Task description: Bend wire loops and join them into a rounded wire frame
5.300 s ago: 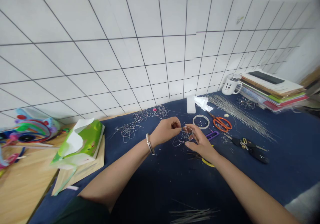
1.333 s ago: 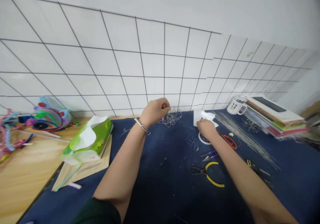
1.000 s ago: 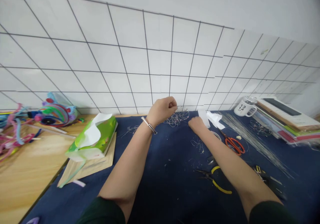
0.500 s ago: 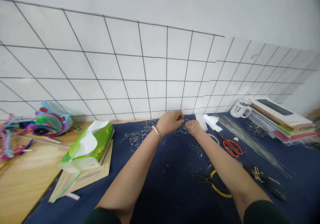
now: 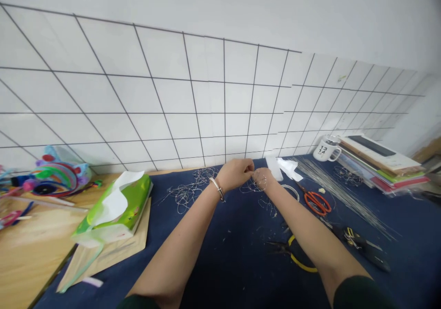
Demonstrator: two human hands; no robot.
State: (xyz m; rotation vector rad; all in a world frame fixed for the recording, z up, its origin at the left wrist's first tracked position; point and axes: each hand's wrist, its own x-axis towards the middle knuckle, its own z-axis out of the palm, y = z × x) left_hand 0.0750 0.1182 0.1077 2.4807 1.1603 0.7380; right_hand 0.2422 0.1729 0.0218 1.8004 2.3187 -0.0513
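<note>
Both my hands are close together over the far part of the dark blue cloth. My left hand [image 5: 236,172], with a silver bangle on its wrist, is closed in a pinch at a loop of thin wire [image 5: 253,185]. Just to its right, my right hand [image 5: 263,176] is closed on the same looped wire, its fingertips mostly hidden. Left of my hands lies a tangle of silver wire [image 5: 186,196]. Small wire scraps [image 5: 270,208] lie below my right wrist.
Under my right forearm lie yellow-handled pliers [image 5: 299,256]. Right of it are orange-handled scissors [image 5: 317,202], black pliers [image 5: 365,247] and long straight wires [image 5: 344,196]. A white mug [image 5: 325,149] stands by stacked books [image 5: 386,162]. A green tissue pack [image 5: 138,203] lies left.
The view has shifted slightly, moving the scene a little left. My hands stay close together at the wire, the left fingers now nearer the right hand.
</note>
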